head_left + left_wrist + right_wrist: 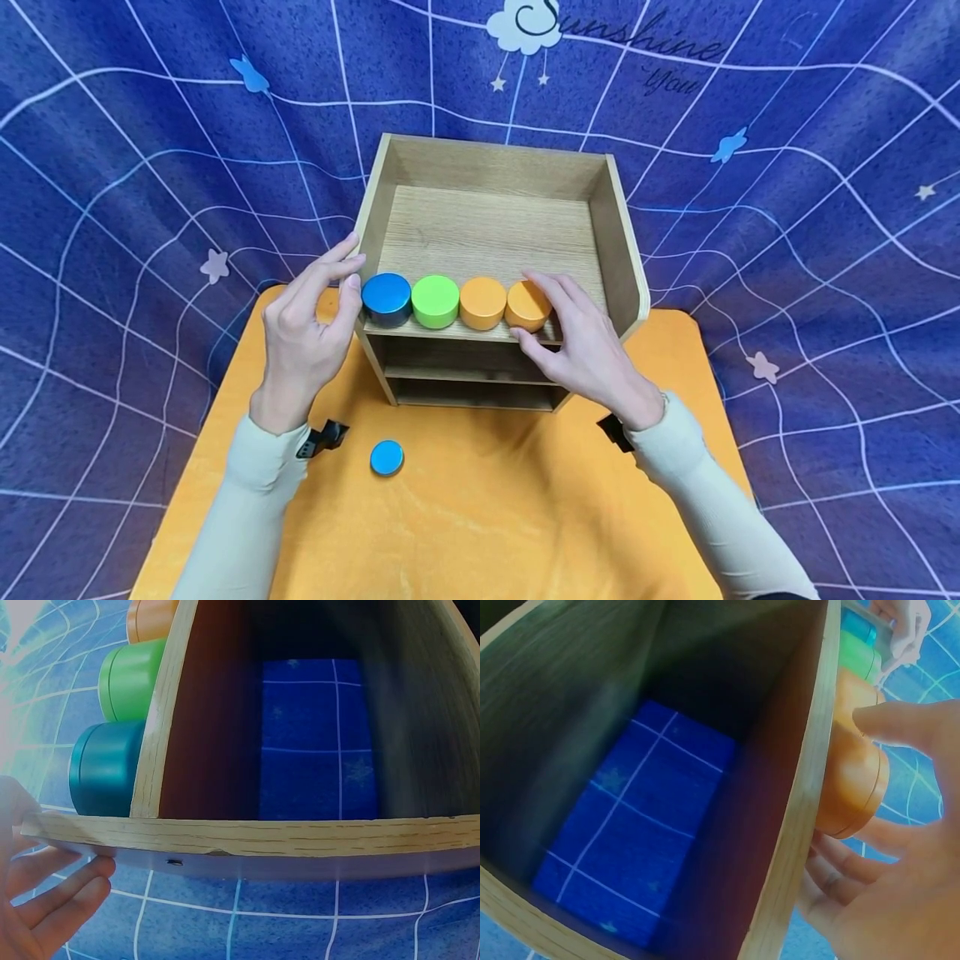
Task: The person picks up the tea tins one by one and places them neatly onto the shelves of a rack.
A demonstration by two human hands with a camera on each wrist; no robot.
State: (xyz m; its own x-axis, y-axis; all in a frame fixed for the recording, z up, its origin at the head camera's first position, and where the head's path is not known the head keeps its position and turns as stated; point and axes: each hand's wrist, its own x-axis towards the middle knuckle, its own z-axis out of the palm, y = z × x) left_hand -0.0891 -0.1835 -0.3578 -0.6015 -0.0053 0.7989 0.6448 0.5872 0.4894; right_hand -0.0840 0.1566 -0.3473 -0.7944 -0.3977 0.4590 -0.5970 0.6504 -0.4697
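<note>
A blue round tin, a green tin, an orange tin and a second orange tin stand in a row along the front of the wooden shelf's top. My right hand holds the rightmost orange tin, thumb at the front and fingers behind and beside it; the right wrist view shows this tin up close. Beside the blue tin, my left hand touches the shelf's left side panel with extended fingers on its outer face.
A small blue disc lies on the orange cloth in front of the shelf. Below the top are open compartments. Blue patterned curtain surrounds the table at the back and sides.
</note>
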